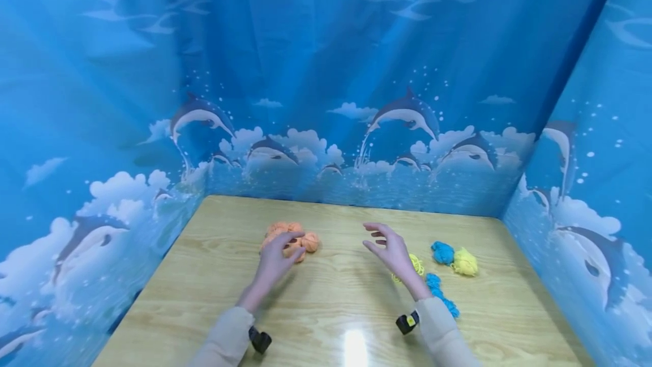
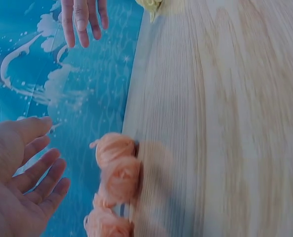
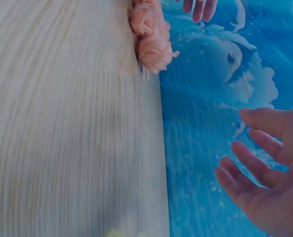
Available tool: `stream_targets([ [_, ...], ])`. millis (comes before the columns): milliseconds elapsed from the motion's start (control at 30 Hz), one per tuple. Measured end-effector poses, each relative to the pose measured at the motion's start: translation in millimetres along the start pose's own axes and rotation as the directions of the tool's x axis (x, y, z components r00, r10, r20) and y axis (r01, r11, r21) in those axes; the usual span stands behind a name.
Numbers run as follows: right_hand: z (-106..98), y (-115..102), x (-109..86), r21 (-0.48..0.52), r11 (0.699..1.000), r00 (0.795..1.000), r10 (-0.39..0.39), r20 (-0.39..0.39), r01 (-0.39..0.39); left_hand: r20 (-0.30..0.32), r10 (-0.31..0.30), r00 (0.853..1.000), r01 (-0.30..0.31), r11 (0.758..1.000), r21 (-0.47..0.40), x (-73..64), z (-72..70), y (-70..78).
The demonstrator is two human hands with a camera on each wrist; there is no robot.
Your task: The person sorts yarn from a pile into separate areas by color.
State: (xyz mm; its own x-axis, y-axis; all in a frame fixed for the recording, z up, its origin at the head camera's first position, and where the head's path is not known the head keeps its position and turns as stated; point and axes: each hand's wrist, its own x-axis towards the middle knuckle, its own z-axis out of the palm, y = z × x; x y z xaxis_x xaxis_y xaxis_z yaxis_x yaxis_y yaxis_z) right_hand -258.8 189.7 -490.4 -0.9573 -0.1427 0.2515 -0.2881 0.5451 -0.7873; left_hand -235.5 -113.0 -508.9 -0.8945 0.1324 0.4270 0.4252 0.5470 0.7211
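Several peach-orange balls of yarn [image 1: 309, 241] lie bunched together on the left part of the table. My left hand [image 1: 277, 256] is held above them with its fingers loosely bent and nothing in its grasp, partly hiding them in the head view. The left wrist view has that hand [image 2: 27, 177] beside the orange yarn [image 2: 120, 177], apart from it. Right of the middle, my right hand [image 1: 393, 251] hovers with parted, relaxed fingers, holding nothing. Loose yellow yarn [image 1: 417, 265] lies partly hidden behind its wrist. The right wrist view also has this hand [image 3: 262, 173] free of any object.
On the right of the wooden table [image 1: 336, 304] are a blue yarn ball [image 1: 443, 253], a yellow yarn ball [image 1: 465, 262] touching it, and a longer blue yarn bundle [image 1: 442, 294] close to the right forearm. A blue dolphin-print curtain [image 1: 316, 72] borders the table's back and sides.
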Motion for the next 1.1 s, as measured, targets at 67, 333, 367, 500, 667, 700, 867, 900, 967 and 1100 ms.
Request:
stream_targets([
  [67,-8.5,4.5,-3.2,-0.005,1.0,1.0,0.01,-0.005,-0.01,0.02,0.003,1.0,-0.003,1.0,-0.007,1.9,5.3,2.7],
  [333,-39.8,25.8,-15.6,-0.016,0.998,0.997,0.068,-0.038,-0.069,0.081,-0.025,0.996,0.028,0.999,-0.032,10.3,25.1,14.3],
  [367,-43.6,27.7,-16.9,-0.011,0.997,0.996,0.073,-0.044,-0.074,0.083,-0.025,0.996,0.027,0.999,-0.027,11.3,27.4,15.8],
  [500,-58.4,35.9,-21.1,-0.019,0.996,0.994,0.091,-0.069,-0.092,0.104,-0.018,0.994,0.019,1.0,-0.009,16.2,37.4,21.3],
  [667,-77.3,45.9,-25.7,-0.034,0.993,0.989,0.106,-0.101,-0.11,0.145,-0.009,0.989,0.018,0.998,-0.064,22.6,51.5,28.9],
  [700,-81.2,48.0,-27.0,-0.043,0.993,0.989,0.101,-0.11,-0.107,0.147,-0.003,0.989,0.013,0.997,-0.07,24.0,54.6,30.3],
  [867,-100.5,55.6,-35.7,-0.089,0.989,0.983,0.105,-0.148,-0.119,0.181,0.019,0.983,-0.006,0.997,-0.071,31.7,69.8,36.8],
  [900,-104.1,56.6,-37.5,-0.09,0.988,0.982,0.107,-0.155,-0.122,0.191,0.022,0.981,-0.009,0.998,-0.065,32.9,72.4,38.2],
  [967,-111.2,59.4,-40.8,-0.087,0.987,0.979,0.12,-0.165,-0.135,0.213,0.027,0.977,-0.016,0.998,-0.053,35.0,77.8,41.6],
  [1100,-123.2,67.6,-46.2,-0.079,0.987,0.974,0.12,-0.191,-0.137,0.249,0.042,0.968,-0.039,0.999,-0.017,38.5,90.0,48.4],
])
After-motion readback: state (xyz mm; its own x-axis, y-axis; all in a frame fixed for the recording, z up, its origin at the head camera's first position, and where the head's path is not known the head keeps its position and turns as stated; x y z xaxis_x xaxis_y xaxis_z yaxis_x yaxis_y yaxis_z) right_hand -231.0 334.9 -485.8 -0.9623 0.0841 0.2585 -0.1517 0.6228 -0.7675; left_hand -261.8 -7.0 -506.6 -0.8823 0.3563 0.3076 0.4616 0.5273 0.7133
